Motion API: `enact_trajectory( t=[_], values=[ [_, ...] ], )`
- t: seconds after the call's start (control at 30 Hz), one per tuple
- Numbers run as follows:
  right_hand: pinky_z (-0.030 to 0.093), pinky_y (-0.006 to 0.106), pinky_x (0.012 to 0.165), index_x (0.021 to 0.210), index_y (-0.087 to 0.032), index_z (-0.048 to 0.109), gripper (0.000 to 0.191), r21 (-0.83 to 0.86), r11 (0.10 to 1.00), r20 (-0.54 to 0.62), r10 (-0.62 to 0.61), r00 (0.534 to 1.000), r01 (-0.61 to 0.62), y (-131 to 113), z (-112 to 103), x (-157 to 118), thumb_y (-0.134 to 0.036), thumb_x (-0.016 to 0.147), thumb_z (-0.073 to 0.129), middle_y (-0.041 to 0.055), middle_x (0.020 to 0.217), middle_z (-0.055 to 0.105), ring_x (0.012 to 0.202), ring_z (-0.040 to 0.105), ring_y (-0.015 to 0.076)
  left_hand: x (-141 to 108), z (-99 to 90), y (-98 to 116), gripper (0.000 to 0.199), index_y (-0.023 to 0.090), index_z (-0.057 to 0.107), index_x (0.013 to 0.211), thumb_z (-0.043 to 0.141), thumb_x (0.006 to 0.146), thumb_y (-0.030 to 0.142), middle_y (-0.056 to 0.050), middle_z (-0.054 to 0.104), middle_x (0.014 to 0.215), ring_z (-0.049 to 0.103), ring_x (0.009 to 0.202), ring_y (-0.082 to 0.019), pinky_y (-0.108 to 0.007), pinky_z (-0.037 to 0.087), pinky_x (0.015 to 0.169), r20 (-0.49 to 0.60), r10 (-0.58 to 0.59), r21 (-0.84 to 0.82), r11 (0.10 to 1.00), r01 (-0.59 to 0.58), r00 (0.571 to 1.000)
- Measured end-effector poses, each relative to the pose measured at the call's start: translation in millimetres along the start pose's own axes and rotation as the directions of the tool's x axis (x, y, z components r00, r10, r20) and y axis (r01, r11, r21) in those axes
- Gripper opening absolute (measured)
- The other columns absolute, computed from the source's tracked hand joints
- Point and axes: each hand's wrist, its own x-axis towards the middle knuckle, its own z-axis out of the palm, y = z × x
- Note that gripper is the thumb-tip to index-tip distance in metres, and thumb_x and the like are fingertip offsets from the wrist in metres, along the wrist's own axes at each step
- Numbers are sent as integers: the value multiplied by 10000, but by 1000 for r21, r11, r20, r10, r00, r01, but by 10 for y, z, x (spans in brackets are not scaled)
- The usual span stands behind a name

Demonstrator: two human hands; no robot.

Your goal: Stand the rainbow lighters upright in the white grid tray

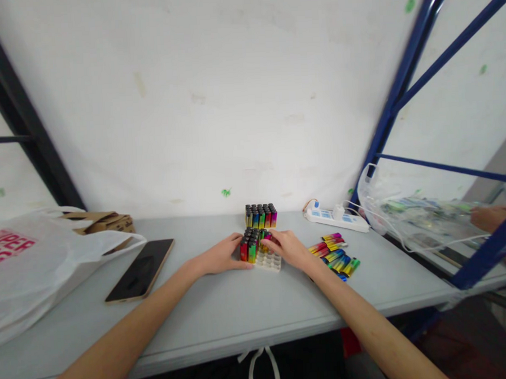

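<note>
We are, as we judge it, filling the tray [270, 262] with lighters [251, 249]. Our left hand [222, 254] is clasping the standing lighters at its 9 o'clock; our right hand [289, 246] is seemingly pinching a purple lighter [268, 236]. A pile [335, 256] is lying at 3 o'clock, a block [260, 217] standing at 12. The next move is likely calling for straight alignment over a vacant socket [273, 257].

forearms [170, 307] bare | clothing [308, 362] dark | drawstring [276, 369] white, two strands
</note>
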Motion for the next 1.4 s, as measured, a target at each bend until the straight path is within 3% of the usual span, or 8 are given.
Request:
enact_trajectory(
  t=[0.53, 0.7, 0.87, 1.0, 1.1, 1.27, 1.33, 1.4],
  values=[
    [381, 260, 601, 876, -195, 616, 294, -109, 994, -22, -19, 1000, 16, 43, 95, 12, -438, 1022, 541, 23, 707, 658, 601, 571, 163, 3, -4, -13, 730, 206, 594, 1336, 775, 761, 618, -121, 602, 1338, 577, 1240, -350, -464, 446, 1124, 0, 12, 17, 1000, -12, 1000],
    [375, 273, 594, 951, -196, 650, 278, -313, 949, -14, 48, 999, -50, 2, 106, 24, -452, 1012, 562, 78, 770, 700, 654, 630, 203, 7, -1, -14, 737, 205, 595, 1332, 777, 754, 623, -125, 605, 1332, 581, 1236, -352, -461, 449, 1122, -4, 0, 27, 1000, 0, 1000],
    [319, 281, 574, 842, -200, 679, 385, -418, 908, 59, 60, 996, -30, -31, 85, 3, -532, 993, 559, 87, 748, 703, 626, 612, 203, 12, 0, -6, 720, 198, 606, 1322, 777, 759, 612, -126, 596, 1348, 571, 1244, -353, -469, 441, 1125, 4, -8, 24, 1000, 8, 1000],
    [300, 273, 585, 770, -206, 660, 471, -320, 947, 6, 43, 999, -39, 0, -51, -13, -568, 1017, 485, 37, 668, 654, 594, 555, 169, 11, -12, 5, 706, 183, 598, 1328, 758, 785, 605, -134, 580, 1360, 559, 1259, -348, -458, 421, 1142, 26, -6, 37, 999, 5, 1000],
    [338, 281, 620, 795, -196, 671, 514, -299, 940, -136, 129, 982, -165, 159, -335, -57, -547, 1051, 394, 39, 647, 637, 605, 553, 176, 9, -24, 15, 727, 167, 573, 1347, 739, 801, 617, -138, 565, 1372, 546, 1277, -342, -439, 406, 1157, 41, -12, 54, 999, 10, 999],
    [458, 369, 868, 1038, -136, 705, 404, -413, 828, -265, 290, 920, -380, 692, -933, -488, -448, 1028, 449, 166, 957, 720, 936, 663, 284, 12, -23, 11, 678, 185, 596, 1289, 729, 802, 636, -123, 582, 1351, 567, 1238, -342, -440, 432, 1130, 31, 4, 67, 998, -6, 1000],
    [403, 443, 1046, 1297, -136, 639, 503, -467, 769, -299, 328, 896, -437, 882, -1023, -748, -506, 1003, 467, 216, 1269, 644, 1224, 578, 336, 14, -19, 12, 676, 182, 598, 1279, 732, 797, 636, -121, 587, 1345, 569, 1234, -341, -436, 431, 1131, 27, -1, 61, 998, -1, 1000],
    [337, 492, 1130, 1475, -199, 520, 625, -499, 728, -218, 419, 881, -470, 1000, -977, -969, -589, 998, 415, 196, 1507, 483, 1415, 421, 352, 15, -18, 19, 681, 178, 599, 1278, 737, 790, 632, -120, 590, 1343, 568, 1235, -342, -433, 433, 1131, 27, -11, 49, 999, 10, 1000]
  ],
)
